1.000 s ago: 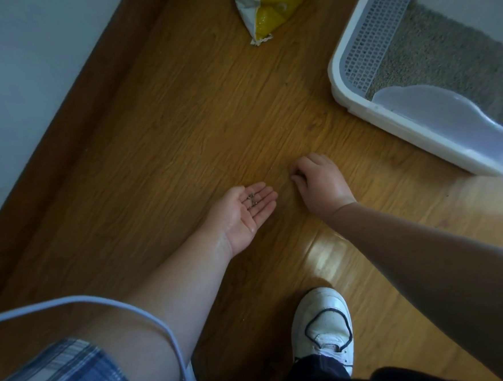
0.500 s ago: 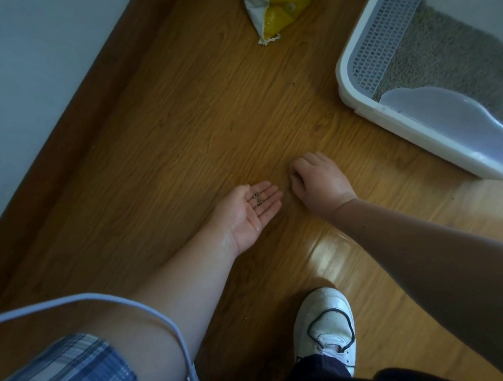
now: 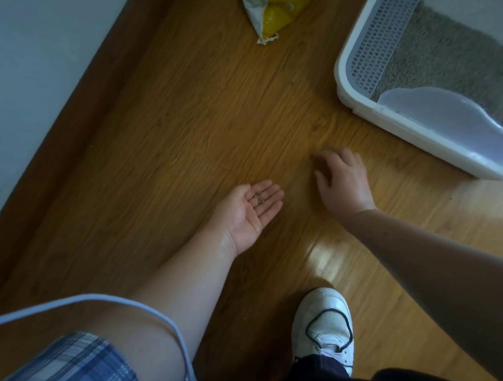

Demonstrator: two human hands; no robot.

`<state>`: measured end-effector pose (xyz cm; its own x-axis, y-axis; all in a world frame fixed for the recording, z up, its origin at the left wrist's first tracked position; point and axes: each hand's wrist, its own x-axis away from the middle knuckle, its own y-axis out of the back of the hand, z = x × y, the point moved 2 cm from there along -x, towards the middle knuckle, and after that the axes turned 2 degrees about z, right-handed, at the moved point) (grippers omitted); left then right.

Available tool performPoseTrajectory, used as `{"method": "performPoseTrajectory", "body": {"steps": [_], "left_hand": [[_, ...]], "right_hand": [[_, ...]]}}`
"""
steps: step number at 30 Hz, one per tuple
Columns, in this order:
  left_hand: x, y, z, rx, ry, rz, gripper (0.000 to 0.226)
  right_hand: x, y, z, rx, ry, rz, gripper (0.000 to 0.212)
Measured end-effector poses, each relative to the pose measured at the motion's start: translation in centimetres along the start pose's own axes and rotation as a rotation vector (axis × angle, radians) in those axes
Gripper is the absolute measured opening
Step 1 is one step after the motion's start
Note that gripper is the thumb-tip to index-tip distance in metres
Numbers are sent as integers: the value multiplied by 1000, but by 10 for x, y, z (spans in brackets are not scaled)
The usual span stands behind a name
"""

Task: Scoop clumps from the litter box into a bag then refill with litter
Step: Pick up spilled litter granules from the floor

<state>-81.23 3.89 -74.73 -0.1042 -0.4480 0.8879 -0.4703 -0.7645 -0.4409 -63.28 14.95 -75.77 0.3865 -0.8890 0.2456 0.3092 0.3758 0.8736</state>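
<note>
Litter box [image 3: 418, 131], white plastic, sits on the floor at upper right, partly out of view. Grey litter [image 3: 443, 58] fills it beside a perforated grille. Judged stiff but heavy when filled: take the rim at both sides, keep level. Litter bag [image 3: 276, 10], yellow and white, lies slumped at the top of view, left of the box; soft, likely to sag, so support it underneath.

Right hand [image 3: 343, 181] palm down near the box, fingers loosely spread, pinching nothing I can see; blurred. Left hand [image 3: 250, 211] palm up, fingers straight, carrying a few stray granules [image 3: 259, 198]: light, quick to roll off.

Wood-look floor [image 3: 180, 121] glossy, probably slick. Brown skirting [image 3: 89, 97] under a pale wall [image 3: 26, 57].
</note>
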Motion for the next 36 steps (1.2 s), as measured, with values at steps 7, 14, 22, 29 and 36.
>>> {"method": "performPoseTrajectory", "body": {"steps": [7,14,22,29,36], "left_hand": [[3,4,-6,-4,-13,-7,42],[9,22,-19,12,-31,-19,42],[18,40,-47,48,-82,-43,41],[25,44,-53,52,-111,-28,40],[32,50,-54,61,-141,-38,42]], "right_hand": [[12,-27,18,249,75,217,66],[41,-54,46,333,333,366,70],[57,-57,35,414,515,436,73],[80,-63,45,453,697,459,69],[96,-74,63,446,833,500,68]]}}
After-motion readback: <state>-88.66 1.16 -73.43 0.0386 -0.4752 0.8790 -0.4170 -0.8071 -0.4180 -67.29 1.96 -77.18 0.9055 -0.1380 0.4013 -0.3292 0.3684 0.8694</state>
